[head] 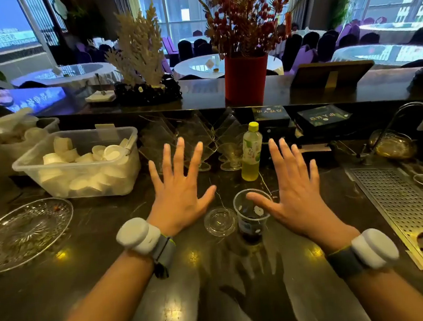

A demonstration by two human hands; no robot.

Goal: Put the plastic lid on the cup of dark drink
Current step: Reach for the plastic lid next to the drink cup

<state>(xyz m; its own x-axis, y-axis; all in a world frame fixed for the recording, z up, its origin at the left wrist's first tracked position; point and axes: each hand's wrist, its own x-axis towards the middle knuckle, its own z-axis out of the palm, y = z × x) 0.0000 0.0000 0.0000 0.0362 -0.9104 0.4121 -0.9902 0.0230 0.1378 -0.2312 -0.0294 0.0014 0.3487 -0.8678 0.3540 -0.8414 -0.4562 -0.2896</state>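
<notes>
A clear plastic cup (250, 223) with a dark drink in its bottom stands upright on the dark counter, uncovered. Just left of it lies a clear round plastic lid (220, 221), flat on the counter. My left hand (179, 188) hovers above the counter to the left of the lid, palm down, fingers spread, holding nothing. My right hand (295, 191) is spread the same way to the right of the cup, its thumb reaching over the cup's rim.
A green drink bottle (251, 151) stands behind the cup. A plastic bin of white cups (77, 164) and a glass platter (25, 233) sit at the left. A perforated metal drain tray (398, 200) and a tap (410, 112) are at the right. A red vase (245, 80) stands on the raised ledge.
</notes>
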